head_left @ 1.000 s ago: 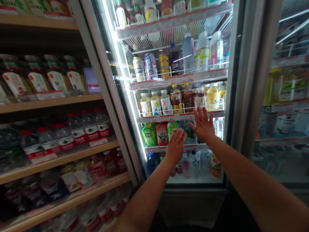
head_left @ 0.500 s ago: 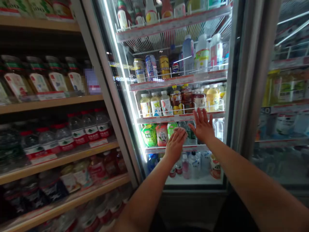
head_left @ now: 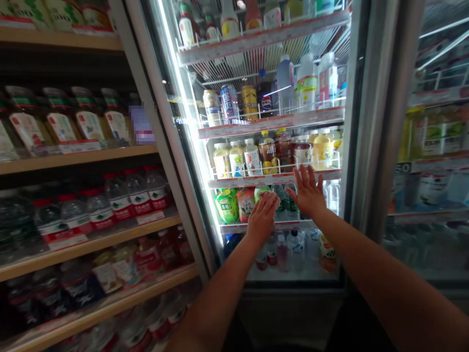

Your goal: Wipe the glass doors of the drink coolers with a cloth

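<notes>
My left hand [head_left: 262,216] lies flat, fingers together, over a pale cloth [head_left: 275,196] that shows past its fingertips. It presses the cloth against the glass door [head_left: 256,271] of a lit drinks fridge. To its right my right hand [head_left: 308,193] is spread with the palm on the same glass and holds nothing. Behind the glass, near the left hand, stand a green bottle [head_left: 226,205] and a red-labelled one [head_left: 245,203]. The hands hide parts of the lower shelves.
Wooden shelves [head_left: 91,156] of bottled drinks stand close on the left, with red-capped water bottles [head_left: 119,195] on one tier. A metal door frame [head_left: 381,146] runs down the right side. Beyond it is another glass-fronted fridge section [head_left: 436,186] with bottles.
My left hand has slid a little to the left across the glass with the cloth. My right hand has stayed in place, spread on the door.
</notes>
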Available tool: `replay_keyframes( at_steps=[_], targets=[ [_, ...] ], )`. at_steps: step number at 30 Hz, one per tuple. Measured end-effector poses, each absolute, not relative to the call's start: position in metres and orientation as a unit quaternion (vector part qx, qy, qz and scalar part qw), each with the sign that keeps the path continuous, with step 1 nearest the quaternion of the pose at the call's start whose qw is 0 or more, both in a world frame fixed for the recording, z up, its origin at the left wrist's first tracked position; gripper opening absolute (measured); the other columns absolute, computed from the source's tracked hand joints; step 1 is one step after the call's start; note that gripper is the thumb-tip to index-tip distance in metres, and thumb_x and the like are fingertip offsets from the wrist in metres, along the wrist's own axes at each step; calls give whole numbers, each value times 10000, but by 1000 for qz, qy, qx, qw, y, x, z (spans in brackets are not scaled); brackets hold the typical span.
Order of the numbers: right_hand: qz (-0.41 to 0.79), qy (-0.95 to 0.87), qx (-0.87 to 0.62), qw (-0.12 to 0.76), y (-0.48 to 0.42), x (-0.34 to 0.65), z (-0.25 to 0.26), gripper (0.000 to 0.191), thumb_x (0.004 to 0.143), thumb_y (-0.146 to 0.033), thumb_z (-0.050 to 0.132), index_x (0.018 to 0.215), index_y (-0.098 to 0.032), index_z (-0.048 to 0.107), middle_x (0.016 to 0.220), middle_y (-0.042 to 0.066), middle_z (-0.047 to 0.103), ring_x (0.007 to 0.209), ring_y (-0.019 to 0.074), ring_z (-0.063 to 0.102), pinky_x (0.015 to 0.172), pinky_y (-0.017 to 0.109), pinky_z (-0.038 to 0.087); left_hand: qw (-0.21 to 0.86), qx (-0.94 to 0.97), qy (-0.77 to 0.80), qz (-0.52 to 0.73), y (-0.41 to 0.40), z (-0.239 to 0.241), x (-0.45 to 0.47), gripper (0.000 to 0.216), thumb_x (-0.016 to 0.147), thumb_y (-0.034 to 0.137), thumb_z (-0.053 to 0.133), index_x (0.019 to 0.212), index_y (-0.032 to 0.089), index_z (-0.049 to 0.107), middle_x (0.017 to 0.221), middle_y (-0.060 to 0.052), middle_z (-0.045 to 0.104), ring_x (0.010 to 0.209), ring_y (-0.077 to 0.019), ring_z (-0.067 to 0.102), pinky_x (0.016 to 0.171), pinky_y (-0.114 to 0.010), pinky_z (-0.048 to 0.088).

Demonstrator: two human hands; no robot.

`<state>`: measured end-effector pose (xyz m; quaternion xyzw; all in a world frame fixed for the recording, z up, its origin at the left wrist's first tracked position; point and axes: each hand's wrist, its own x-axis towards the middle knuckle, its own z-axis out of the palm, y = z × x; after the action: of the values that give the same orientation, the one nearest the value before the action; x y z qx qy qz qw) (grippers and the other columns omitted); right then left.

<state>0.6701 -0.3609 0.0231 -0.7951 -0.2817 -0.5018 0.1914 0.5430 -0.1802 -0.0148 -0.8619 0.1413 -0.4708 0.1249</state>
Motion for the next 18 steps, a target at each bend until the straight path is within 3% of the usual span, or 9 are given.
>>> replay_keyframes(
  at_steps=[5, 13, 18],
  targets=[
    [-499, -286, -795, 190, -362, 668, 24, 762, 994, -502, 366, 1604, -235, -4, 1685, 83, 64, 1549, 302, 42, 1215, 614, 87, 124, -870, 140, -456, -179, -24, 540, 615, 887, 104, 453, 1494, 194, 410, 1554, -69, 428, 1522, -222, 198, 1192, -445, 364],
    [-502, -284, -796, 182, -362, 667, 24, 790, 994, -536, 362, 1598, -229, -43, 1684, 92, 64, 1547, 308, 40, 1211, 612, 91, 89, -852, 110, -504, -176, 22, 546, 643, 861, 108, 484, 1493, 197, 411, 1571, -53, 404, 1526, -231, 188, 1224, -447, 304],
    [-500, -279, -799, 184, -361, 668, 23, 781, 996, -552, 349, 1601, -228, -25, 1682, 94, 86, 1548, 306, 45, 1214, 603, 91, 73, -852, 112, -507, -180, 16, 549, 657, 853, 101, 480, 1499, 185, 395, 1582, -72, 383, 1530, -251, 167, 1216, -478, 313]
  ],
)
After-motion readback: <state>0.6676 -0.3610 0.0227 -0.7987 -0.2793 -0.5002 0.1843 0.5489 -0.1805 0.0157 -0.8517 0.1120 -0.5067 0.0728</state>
